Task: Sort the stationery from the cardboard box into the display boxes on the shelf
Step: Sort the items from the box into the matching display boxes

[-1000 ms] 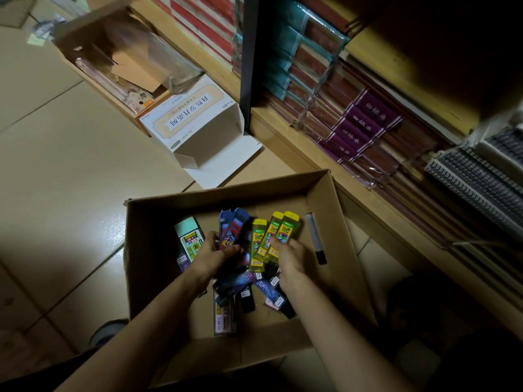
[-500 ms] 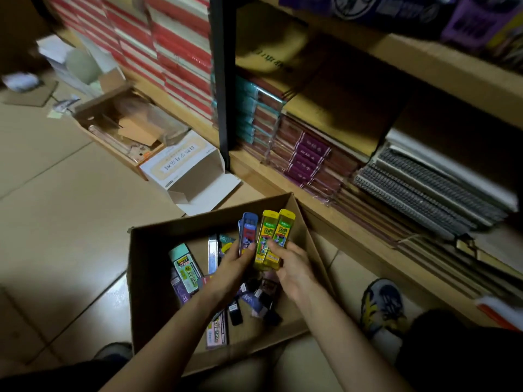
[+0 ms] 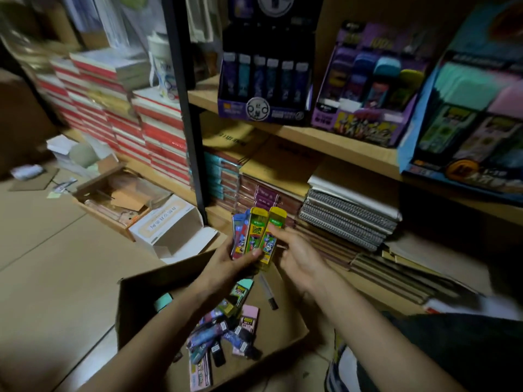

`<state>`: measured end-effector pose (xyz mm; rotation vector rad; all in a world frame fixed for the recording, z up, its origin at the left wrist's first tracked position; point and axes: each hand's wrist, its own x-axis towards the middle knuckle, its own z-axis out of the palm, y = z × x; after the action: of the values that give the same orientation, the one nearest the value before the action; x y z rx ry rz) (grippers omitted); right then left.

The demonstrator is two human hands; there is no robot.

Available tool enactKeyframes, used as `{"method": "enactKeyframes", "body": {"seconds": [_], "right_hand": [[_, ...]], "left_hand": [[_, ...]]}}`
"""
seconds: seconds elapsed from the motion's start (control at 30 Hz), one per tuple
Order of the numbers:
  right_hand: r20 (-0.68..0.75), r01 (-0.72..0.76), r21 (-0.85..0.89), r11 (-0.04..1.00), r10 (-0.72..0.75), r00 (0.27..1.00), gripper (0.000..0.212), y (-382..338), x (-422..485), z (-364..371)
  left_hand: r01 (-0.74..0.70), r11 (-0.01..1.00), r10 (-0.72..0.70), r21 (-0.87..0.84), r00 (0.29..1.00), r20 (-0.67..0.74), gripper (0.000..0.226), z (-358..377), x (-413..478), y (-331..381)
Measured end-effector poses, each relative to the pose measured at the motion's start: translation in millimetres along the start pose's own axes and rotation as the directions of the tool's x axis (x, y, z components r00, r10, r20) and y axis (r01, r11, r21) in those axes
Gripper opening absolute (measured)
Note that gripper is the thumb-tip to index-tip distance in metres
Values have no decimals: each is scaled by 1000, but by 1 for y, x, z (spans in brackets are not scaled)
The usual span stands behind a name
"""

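My left hand [image 3: 226, 265] grips a fan of slim stationery packs above the cardboard box [image 3: 135, 304]: two yellow packs [image 3: 261, 236] and a blue-purple pack [image 3: 239, 236]. My right hand [image 3: 300, 257] is beside them, its index finger touching the right yellow pack, fingers loosely curled. Several more packs [image 3: 226, 332] and a black pen [image 3: 267, 291] lie in the box. On the shelf above stand display boxes: a dark purple one [image 3: 263, 108], a violet one [image 3: 365, 128] and a blue one [image 3: 464, 165].
Spiral notebooks [image 3: 348, 219] and stacked books [image 3: 254, 193] fill the lower shelf. Red-and-white book stacks [image 3: 147, 131] rise at left past a black upright post [image 3: 186, 108]. An open white box [image 3: 172, 230] and a shallow brown carton [image 3: 113, 199] sit on the tiled floor.
Both hands have lifted the packs out of the cardboard box and up toward the shelf. The view has tilted upward, bringing the display boxes into sight.
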<state>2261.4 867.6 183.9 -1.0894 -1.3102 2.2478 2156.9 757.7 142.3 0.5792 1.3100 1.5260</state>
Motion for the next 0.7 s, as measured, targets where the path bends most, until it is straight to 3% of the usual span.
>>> {"method": "enactKeyframes", "body": {"seconds": [0.1, 0.17, 0.37, 0.47, 0.6, 0.7], "right_hand": [[-19, 108, -151, 983, -112, 994, 35, -40, -13, -6], [7, 170, -255, 952, -174, 985, 21, -65, -22, -11], [40, 352, -361, 864, -363, 931, 8, -129, -39, -18], [14, 450, -371, 812, -480, 877, 9, -162, -44, -24], [-33, 595, -438, 674, -673, 739, 11, -210, -50, -35], [-78, 643, -619, 450, -851, 520, 16, -243, -53, -50]], "left_hand": [[-37, 999, 34, 39, 998, 58, 45, 11, -3, 29], [-39, 999, 37, 21, 995, 96, 48, 18, -3, 47], [-169, 983, 161, 78, 982, 97, 26, 39, 10, 99], [-235, 968, 227, 84, 970, 92, 29, 48, 14, 127], [-277, 959, 274, 53, 959, 67, 41, 43, 23, 154], [-302, 951, 300, 71, 953, 47, 43, 40, 33, 165]]}}
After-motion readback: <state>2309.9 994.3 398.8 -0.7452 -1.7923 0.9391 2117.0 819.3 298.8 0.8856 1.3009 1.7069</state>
